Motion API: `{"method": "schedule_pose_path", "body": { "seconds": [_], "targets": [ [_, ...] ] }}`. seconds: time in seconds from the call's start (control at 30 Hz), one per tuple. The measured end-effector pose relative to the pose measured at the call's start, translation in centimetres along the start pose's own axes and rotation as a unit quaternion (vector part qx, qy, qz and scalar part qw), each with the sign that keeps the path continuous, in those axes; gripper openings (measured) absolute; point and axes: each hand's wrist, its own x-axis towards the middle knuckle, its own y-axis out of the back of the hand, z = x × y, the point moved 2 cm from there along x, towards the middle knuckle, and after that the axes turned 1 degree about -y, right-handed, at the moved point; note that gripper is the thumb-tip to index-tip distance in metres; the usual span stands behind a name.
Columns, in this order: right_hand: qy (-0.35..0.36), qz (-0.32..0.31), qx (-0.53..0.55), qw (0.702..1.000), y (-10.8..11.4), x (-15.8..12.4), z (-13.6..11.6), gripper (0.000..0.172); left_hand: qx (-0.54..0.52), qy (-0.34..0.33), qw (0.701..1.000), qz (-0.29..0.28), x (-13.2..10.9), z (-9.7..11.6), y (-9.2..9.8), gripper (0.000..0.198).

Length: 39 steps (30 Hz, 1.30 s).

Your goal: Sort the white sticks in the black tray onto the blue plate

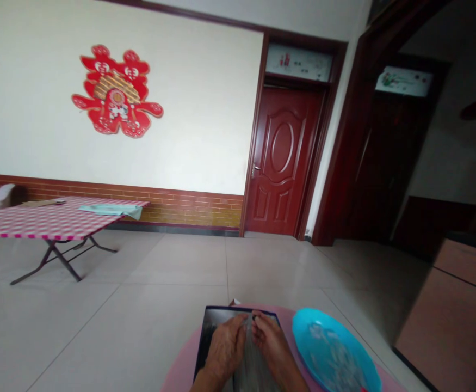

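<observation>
At the bottom of the view my left hand (224, 347) and my right hand (271, 342) meet over a dark rectangular tray (207, 333) that rests on a pink round table (179, 366). The fingertips of both hands pinch a thin, clear, shiny piece between them, too faint to name. Something greyish and shiny lies in the tray under my hands. To the right of the tray stands a turquoise bowl (332, 351) with pale bits inside.
A folding table (45, 220) with a red checked cloth stands at the left, carrying a light cloth and flat items. A red paper decoration (116, 92) hangs on the white wall. A dark red door (280, 160) is shut. A wooden cabinet (458, 316) stands at the right.
</observation>
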Motion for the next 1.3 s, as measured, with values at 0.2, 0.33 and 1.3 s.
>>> {"method": "schedule_pose_path", "body": {
  "seconds": [0.2, 0.33, 1.3],
  "targets": [
    [0.007, -0.017, -0.032, 0.999, 0.2, -0.6, 0.0, 0.038, -0.008, 0.018, 0.999, -0.025, 0.4, 0.5, 0.3, 0.032],
    [0.041, -0.046, -0.092, 0.994, -0.3, -1.0, -0.3, 0.035, -0.033, 0.018, 0.998, -0.047, 0.5, 0.7, 0.6, 0.034],
    [0.097, -0.054, -0.293, 0.95, 0.3, -0.9, -1.2, 0.033, 0.085, 0.036, 0.992, -0.088, 0.2, 0.7, 0.3, 0.027]
  ]
}}
